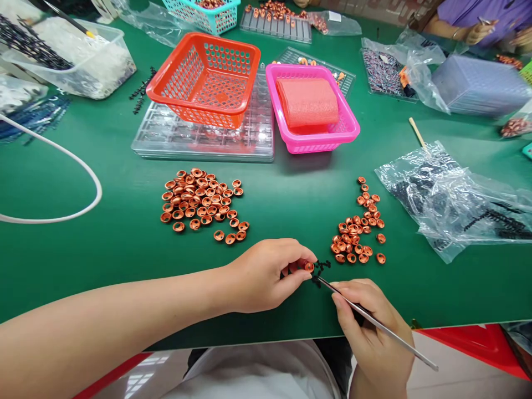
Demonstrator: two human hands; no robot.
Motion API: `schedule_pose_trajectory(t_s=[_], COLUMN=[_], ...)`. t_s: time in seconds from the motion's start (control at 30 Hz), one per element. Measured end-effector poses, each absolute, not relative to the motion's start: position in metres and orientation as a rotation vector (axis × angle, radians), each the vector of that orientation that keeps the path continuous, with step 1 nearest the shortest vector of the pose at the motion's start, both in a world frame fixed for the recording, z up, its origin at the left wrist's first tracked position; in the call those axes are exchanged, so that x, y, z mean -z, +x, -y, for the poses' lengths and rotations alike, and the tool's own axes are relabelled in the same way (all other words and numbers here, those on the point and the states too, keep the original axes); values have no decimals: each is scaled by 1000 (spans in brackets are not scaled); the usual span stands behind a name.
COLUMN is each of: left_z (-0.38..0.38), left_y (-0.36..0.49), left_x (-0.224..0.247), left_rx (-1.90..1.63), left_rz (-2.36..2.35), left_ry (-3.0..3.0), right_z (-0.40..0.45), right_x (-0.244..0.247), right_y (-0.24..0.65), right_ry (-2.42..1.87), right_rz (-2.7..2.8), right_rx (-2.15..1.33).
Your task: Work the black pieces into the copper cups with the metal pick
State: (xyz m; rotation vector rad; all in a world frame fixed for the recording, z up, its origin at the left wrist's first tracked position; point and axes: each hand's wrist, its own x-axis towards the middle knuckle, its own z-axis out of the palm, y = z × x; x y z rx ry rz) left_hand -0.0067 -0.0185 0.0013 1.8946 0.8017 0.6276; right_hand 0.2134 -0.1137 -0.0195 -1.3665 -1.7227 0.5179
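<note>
Between the thumb and fingers of my left hand (pixel 266 274) is a small copper-coloured ring-like cup (pixel 309 267), pinched at its edge. My right hand (pixel 372 327) grips slim metal tweezers (pixel 390 333) like a pen. Their tip points at a little heap of tiny black pieces (pixel 322 266) on the table, just beside the held cup; whether it has hold of one is too small to tell. One large pile of copper cups (pixel 199 197) lies beyond my left hand. A smaller group of the same cups (pixel 353 238) is spread past my right hand.
An orange basket (pixel 203 83) stands on clear plastic trays (pixel 199 147), beside a pink basket (pixel 313 147) holding pink foam (pixel 310 102). Clear bags (pixel 453 194) with black parts lie right. A white cable (pixel 93 177) loops at left. Another person's hand (pixel 480 33) shows top right.
</note>
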Motion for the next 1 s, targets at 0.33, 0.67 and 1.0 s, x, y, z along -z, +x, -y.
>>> schedule_pose_trajectory(t_s=[0.33,0.67,1.0], left_z=[18,19,20], left_y=[-6,-6,-7], left_x=[-1,2,5], left_rx=[-642,-637,-657], left_rz=[-806,-814,-734], left_ry=[1907,1900,1991], right_z=[116,119,115], right_x=[21,17,9], right_y=[215,213,198], right_ry=[-1300,-1325,-1248], right_rz=[1841,1741,1681], right_rx=[-418,-390,-439])
